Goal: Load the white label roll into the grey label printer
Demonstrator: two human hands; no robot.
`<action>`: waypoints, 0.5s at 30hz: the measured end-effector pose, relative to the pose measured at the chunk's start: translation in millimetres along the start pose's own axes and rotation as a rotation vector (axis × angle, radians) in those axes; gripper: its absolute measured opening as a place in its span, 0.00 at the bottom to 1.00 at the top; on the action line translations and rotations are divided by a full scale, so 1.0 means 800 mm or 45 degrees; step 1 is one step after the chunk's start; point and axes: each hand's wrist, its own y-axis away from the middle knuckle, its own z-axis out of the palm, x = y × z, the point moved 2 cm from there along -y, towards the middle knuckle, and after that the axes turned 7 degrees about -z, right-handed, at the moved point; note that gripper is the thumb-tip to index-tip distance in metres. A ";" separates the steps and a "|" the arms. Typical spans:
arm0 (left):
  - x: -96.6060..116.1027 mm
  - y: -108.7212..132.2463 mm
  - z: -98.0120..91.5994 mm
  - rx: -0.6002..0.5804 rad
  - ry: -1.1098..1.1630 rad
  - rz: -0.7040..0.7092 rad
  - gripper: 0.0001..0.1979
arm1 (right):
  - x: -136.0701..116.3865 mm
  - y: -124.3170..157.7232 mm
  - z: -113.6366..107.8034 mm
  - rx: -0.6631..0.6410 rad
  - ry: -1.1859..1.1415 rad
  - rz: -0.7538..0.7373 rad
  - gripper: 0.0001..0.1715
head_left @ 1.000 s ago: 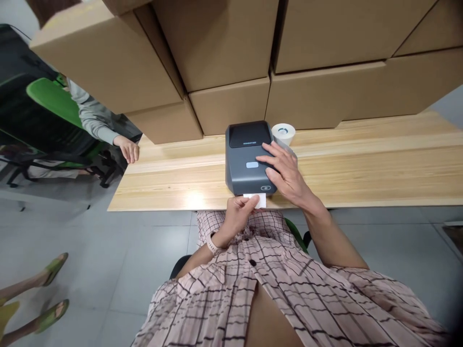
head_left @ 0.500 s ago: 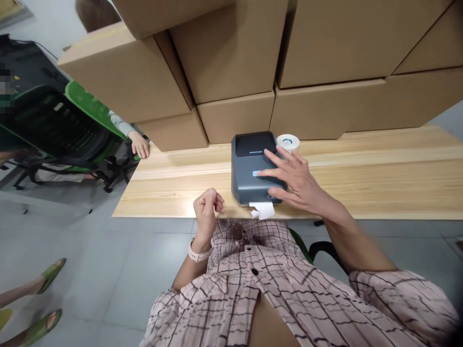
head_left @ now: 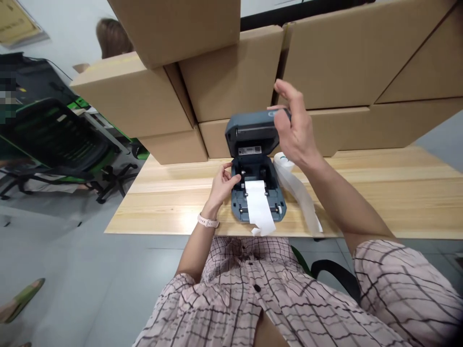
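Printer [head_left: 237, 195] by the desk's [head_left: 173, 193] near edge, well in from the left corner. Lid [head_left: 249, 120] up, not closed; paper strip [head_left: 258, 202] laid through, loose end at the edge. Left hand [head_left: 221, 185] against printer's left wall, fingers loosely parted. Right hand [head_left: 296, 135] at lid, fingers bent, grip unclear. Paper roll [head_left: 283, 160] beside printer, tail trailing nearward.
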 end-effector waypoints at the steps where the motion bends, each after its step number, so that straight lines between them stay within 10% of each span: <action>1: -0.004 0.000 0.001 -0.012 -0.029 0.002 0.26 | 0.009 -0.016 0.004 0.021 0.023 0.038 0.42; 8: -0.020 0.012 -0.004 -0.129 -0.094 0.061 0.42 | 0.061 -0.086 0.024 -0.181 0.247 0.288 0.48; 15: -0.019 0.015 -0.008 -0.078 -0.284 0.103 0.42 | 0.001 -0.020 0.006 -0.259 0.411 0.029 0.27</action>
